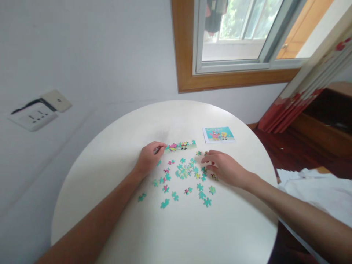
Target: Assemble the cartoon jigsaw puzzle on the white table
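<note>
My left hand [148, 157] rests at the left end of a partly joined puzzle strip [180, 146], fingers curled together. A small greyish thing shows between its thumb and fingers, too small to name. The strip shows pink and yellow cartoon figures over a pale green bottom edge. My right hand [224, 167] hovers low over the right side of the loose pieces, its fingers bent but apart, with nothing visible in them. Loose teal puzzle pieces [181, 171] lie in a heap between the hands. Others, such as a teal piece [165, 203], are scattered closer to me.
A picture card [219, 135] with the same cartoon figures lies beyond my right hand on the round white table [170, 234]. Behind it are a wall with a socket [34, 115] and a wood-framed window [185, 47]. White cloth [316, 190] lies at the right.
</note>
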{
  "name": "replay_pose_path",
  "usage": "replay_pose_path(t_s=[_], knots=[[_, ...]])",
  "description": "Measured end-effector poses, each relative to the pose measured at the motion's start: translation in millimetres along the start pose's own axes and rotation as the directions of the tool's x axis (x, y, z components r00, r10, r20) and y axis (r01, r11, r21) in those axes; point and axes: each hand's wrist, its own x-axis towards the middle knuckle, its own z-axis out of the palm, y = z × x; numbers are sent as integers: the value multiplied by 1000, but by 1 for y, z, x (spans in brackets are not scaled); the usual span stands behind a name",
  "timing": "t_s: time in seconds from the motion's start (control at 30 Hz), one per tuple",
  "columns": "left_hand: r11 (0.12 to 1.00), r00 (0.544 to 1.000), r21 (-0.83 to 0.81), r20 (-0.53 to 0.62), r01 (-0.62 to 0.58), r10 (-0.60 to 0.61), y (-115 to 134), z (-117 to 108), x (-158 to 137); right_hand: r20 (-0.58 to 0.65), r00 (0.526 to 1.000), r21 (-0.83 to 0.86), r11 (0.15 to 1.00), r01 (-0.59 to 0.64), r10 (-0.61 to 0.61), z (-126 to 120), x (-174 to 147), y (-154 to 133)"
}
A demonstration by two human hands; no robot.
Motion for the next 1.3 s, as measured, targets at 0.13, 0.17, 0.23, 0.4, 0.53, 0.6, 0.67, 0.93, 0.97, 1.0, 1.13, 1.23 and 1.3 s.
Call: replay_pose_path(t_s=[0.13,0.17,0.23,0.4,0.53,0.6,0.67,0.93,0.97,1.0,1.13,1.23,1.3], knots=[[1000,1000,7,1,-3,3,0,0,0,114,992,-25,998,56,-52,3,3,-1],[1000,1000,9,4,-6,6,-1,0,0,125,991,-32,998,58,-53,3,4,-1],[1000,1000,10,5,-12,12,-2,0,0,130,990,-34,998,60,-55,4,6,1],[1000,1000,1,-1,-12,12,0,1,0,140,989,75,997,37,-47,2,7,9],[1000,1000,0,8,-17,17,1,1,0,-4,1000,264,964,26,-25,-10,29,19],[1000,1000,9,10,-25,25,1,1,0,-116,993,304,952,36,-1,-17,51,23],[999,999,20,15,-40,40,0,2,0,-188,982,327,944,46,18,-20,77,26],[986,987,54,54,-157,154,-1,5,-2,-152,988,329,943,57,-7,12,133,40],[985,985,57,63,-161,158,-2,6,-2,-148,989,323,945,55,-7,16,133,42],[984,984,57,72,-166,162,-2,6,-2,-149,989,316,947,53,-5,19,132,43],[982,982,46,60,-184,181,-4,9,-2,-168,986,339,939,56,2,20,129,45],[981,981,41,52,-189,187,-5,9,-2,-174,985,364,929,59,6,18,129,46],[981,981,39,48,-191,189,-5,8,-3,-183,983,368,927,67,1,17,129,48]])
